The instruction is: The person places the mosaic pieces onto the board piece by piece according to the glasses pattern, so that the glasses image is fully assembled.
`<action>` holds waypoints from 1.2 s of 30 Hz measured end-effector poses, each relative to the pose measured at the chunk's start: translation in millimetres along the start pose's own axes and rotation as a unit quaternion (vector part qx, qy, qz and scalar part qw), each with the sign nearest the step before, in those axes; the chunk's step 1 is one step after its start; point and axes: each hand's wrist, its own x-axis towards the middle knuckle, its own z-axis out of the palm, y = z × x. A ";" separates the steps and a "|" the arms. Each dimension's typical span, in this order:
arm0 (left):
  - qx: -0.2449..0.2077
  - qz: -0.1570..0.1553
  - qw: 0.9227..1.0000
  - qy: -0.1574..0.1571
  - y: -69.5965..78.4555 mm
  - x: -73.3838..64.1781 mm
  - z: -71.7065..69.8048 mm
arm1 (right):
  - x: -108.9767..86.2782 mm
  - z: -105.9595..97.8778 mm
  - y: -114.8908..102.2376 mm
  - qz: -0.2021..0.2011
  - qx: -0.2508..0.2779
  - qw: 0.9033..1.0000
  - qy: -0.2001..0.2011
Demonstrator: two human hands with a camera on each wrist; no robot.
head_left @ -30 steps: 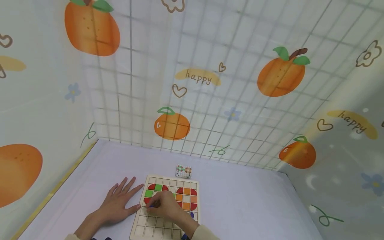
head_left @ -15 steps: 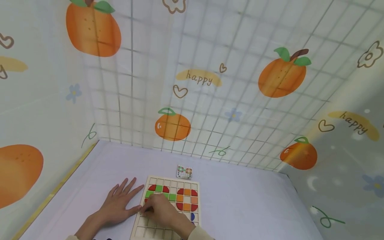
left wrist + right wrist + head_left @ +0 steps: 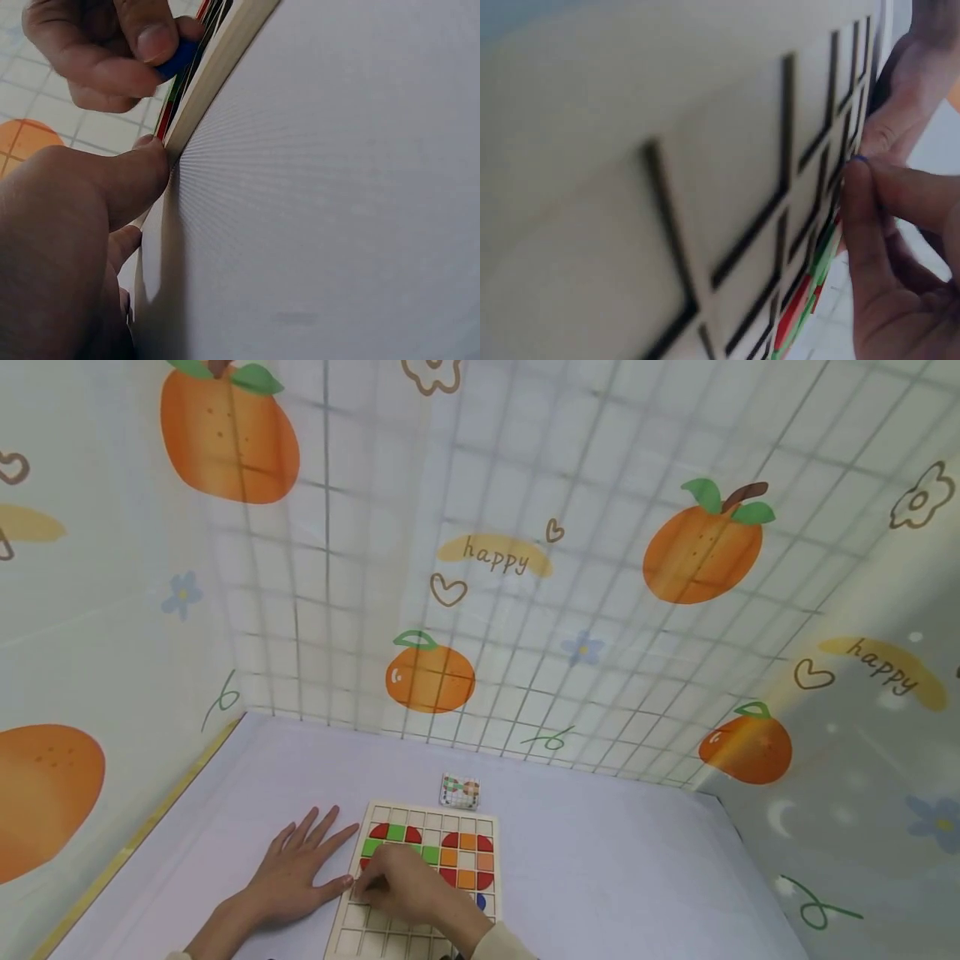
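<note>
A pale wooden grid board (image 3: 360,941) lies on the table, with red, green and orange pieces set in its upper squares. My right hand (image 3: 408,885) is over the board's left side, its thumb and fingertips pinching a small blue piece (image 3: 178,60) that shows in the left wrist view. In the head view the fingers hide that piece. My left hand (image 3: 292,868) lies flat with spread fingers just left of the board, and its thumb touches the board's edge. Another blue piece (image 3: 481,902) sits in a right-hand square, partly behind the right wrist.
A small card (image 3: 460,791) with a coloured grid pattern lies beyond the board's far edge. The white tabletop (image 3: 600,868) spreads out to the right. Fabric walls (image 3: 510,635) printed with oranges stand behind and at both sides.
My right hand has moved left and slightly nearer, towards the board's left edge, uncovering a green piece. The left hand stays in place.
</note>
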 end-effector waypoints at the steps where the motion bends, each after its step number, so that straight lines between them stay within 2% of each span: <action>1: 0.002 -0.001 1.000 0.000 -0.5 0.1 0.4 | 0.3 1.0 0.5 0.000 0.007 1.000 0.005; 4: 0.007 -0.001 1.000 -0.001 -1.3 0.0 1.2 | 0.9 3.6 1.1 0.012 0.048 0.999 0.022; 8: 0.005 0.000 1.000 0.000 0.1 0.1 0.8 | 2.2 8.2 3.6 0.036 0.114 0.992 0.048; 10: 0.000 0.007 1.000 0.008 -1.6 -0.1 4.4 | 2.6 10.5 3.8 0.040 0.116 0.991 0.055; 15: -0.003 0.025 0.999 0.043 -3.3 -1.1 7.3 | 2.9 11.5 -3.1 0.010 -0.011 0.998 0.063; 17: -0.005 0.024 0.999 0.047 -1.7 -0.8 4.8 | 2.2 10.1 -5.6 -0.003 -0.056 0.996 0.063; 20: 0.001 0.020 0.999 0.040 -0.9 0.0 3.6 | -0.1 6.7 -7.8 -0.007 -0.089 0.995 0.045; 23: 0.007 0.009 1.000 0.027 1.0 0.7 0.7 | -1.6 3.9 -8.7 -0.003 -0.103 0.994 0.018; 26: 0.007 0.002 1.000 0.021 1.2 0.7 0.1 | -1.7 3.4 -8.5 -0.009 -0.112 0.994 0.013; 32: -0.008 0.025 0.998 0.050 -4.2 -0.7 9.9 | -2.5 5.2 -6.7 -0.008 -0.096 0.995 0.033; 36: -0.009 0.035 0.997 0.062 -6.4 -1.3 13.0 | -4.9 4.4 -6.5 -0.004 -0.106 0.993 0.047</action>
